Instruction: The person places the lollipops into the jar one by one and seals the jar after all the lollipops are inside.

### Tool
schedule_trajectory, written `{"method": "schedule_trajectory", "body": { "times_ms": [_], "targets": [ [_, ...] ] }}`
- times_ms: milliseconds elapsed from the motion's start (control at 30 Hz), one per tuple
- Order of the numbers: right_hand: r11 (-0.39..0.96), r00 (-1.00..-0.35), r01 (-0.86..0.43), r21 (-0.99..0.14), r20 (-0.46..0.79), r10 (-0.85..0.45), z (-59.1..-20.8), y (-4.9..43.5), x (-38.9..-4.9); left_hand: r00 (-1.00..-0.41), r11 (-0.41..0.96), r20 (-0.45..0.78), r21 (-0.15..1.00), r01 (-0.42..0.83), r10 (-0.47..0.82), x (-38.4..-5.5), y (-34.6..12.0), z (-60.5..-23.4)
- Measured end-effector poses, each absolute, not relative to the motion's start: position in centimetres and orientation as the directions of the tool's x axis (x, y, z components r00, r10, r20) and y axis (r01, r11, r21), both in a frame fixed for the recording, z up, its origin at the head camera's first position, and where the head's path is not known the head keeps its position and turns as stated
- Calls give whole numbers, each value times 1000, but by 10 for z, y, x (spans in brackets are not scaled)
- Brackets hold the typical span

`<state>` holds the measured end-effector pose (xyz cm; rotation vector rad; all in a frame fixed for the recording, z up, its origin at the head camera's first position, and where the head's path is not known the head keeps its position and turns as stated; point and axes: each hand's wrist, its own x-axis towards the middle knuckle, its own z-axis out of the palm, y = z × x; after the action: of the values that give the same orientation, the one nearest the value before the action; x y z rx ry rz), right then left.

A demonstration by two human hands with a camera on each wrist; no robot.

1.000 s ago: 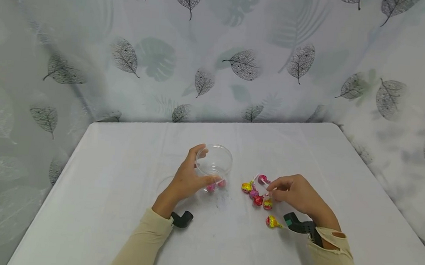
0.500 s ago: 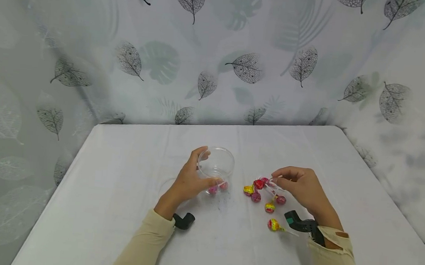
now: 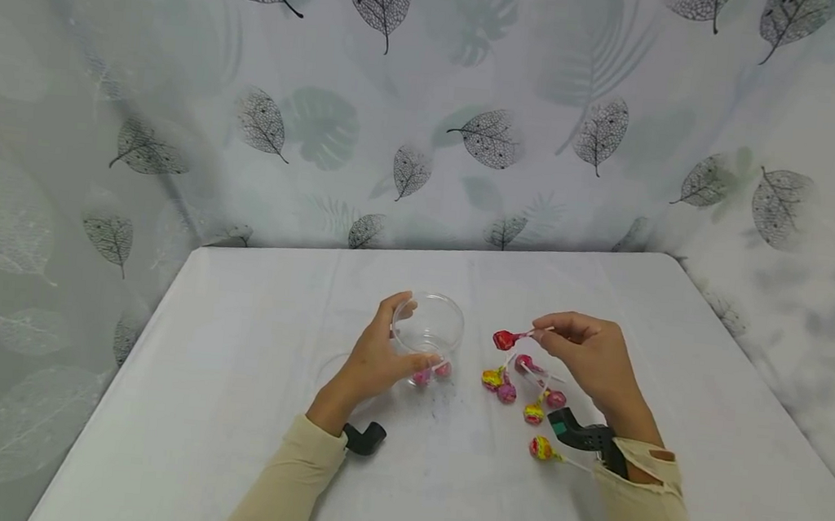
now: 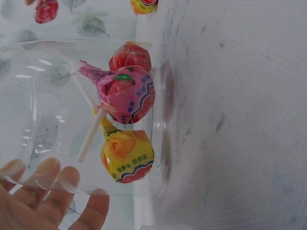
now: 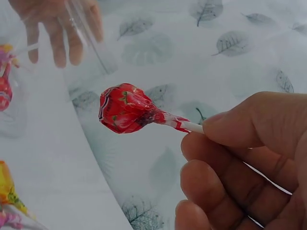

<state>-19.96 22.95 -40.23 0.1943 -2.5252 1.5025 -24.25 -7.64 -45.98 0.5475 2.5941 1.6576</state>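
My left hand (image 3: pixel 378 361) grips a clear plastic tub (image 3: pixel 453 341), thumb on the near side and fingers round the far side. The tub stands on the white table, tilted slightly in the head view. Inside are a pink lollipop (image 4: pixel 129 96), a yellow lollipop (image 4: pixel 127 155) and a red-wrapped one (image 4: pixel 129 56). My right hand (image 3: pixel 593 364) pinches the white stick of a red lollipop (image 5: pixel 127 109) between thumb and index finger, its head pointing toward the tub. That lollipop is raised above several loose lollipops (image 3: pixel 506 393).
One yellow lollipop (image 3: pixel 542 448) lies apart, nearer the right sleeve. A faint clear round lid-like piece (image 3: pixel 328 364) lies left of the left hand. Leaf-printed curtains (image 3: pixel 410 170) surround the white table (image 3: pixel 274 306) at the back and sides.
My right hand has drawn the red lollipop out of the loose group and lifted it up. The remaining lollipops have spread a little. My left hand keeps its hold on the tub.
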Motion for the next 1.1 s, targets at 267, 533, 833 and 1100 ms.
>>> {"method": "schedule_trajectory", "body": {
  "times_ms": [267, 533, 833, 1100],
  "targets": [
    [422, -957, -256, -869, 290, 15, -394, 217, -202, -949, 408, 153, 875, 260, 277, -242, -76, -460],
    [365, -943, -301, -881, 332, 23, -390, 207, -204, -943, 403, 178, 870, 284, 280, -243, -76, -462],
    [298, -937, -319, -900, 346, 42, -387, 200, -205, -933, 398, 209, 861, 317, 293, -243, -76, -462],
    [300, -932, -326, -896, 359, 58, -386, 196, -206, -933, 392, 207, 864, 316, 295, -242, -76, -460]
  ]
}}
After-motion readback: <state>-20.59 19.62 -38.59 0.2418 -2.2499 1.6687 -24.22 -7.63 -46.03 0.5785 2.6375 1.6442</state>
